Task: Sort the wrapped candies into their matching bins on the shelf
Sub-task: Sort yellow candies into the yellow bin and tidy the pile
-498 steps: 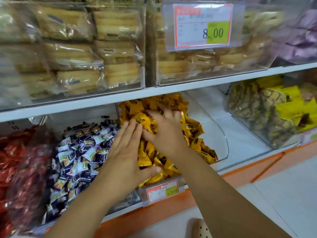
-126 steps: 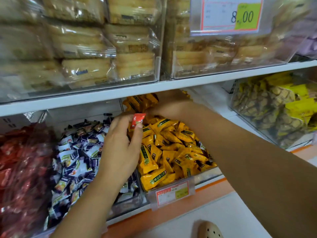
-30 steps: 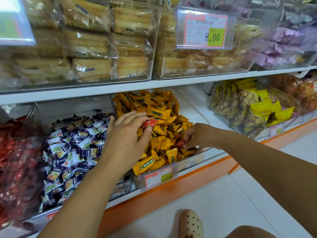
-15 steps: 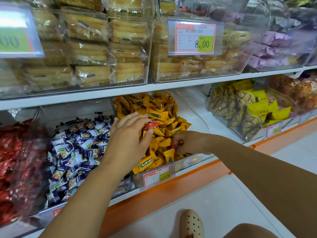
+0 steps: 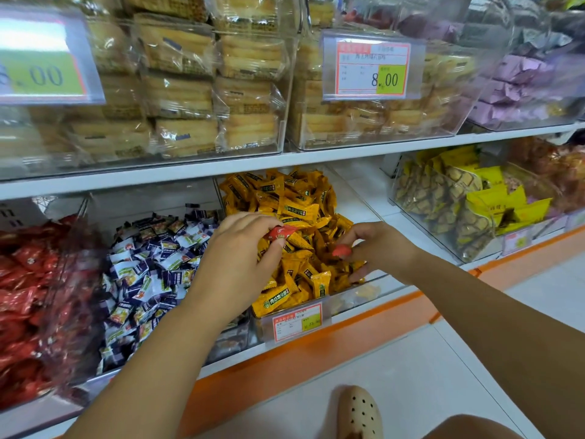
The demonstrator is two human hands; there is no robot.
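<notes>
Candies being picked out: red bin (image 5: 72, 296) sits far left, left hand (image 5: 234, 264) pinches a red candy (image 5: 280, 232) above the yellow bin (image 5: 354, 301), right hand (image 5: 376, 248) pinches a second red candy (image 5: 342, 250) there; next, likely, both go leftward to the red bin

One head-worn camera, close on the shelf (image 5: 285, 158)
I see through a single wide-angle view that looks forward and down from the person's head, near enough that the yellow candy bin (image 5: 373, 288) sits at centre; the upper bins (image 5: 286, 90) crowd the top edge and the floor (image 5: 411, 359) runs along the bottom right.
</notes>
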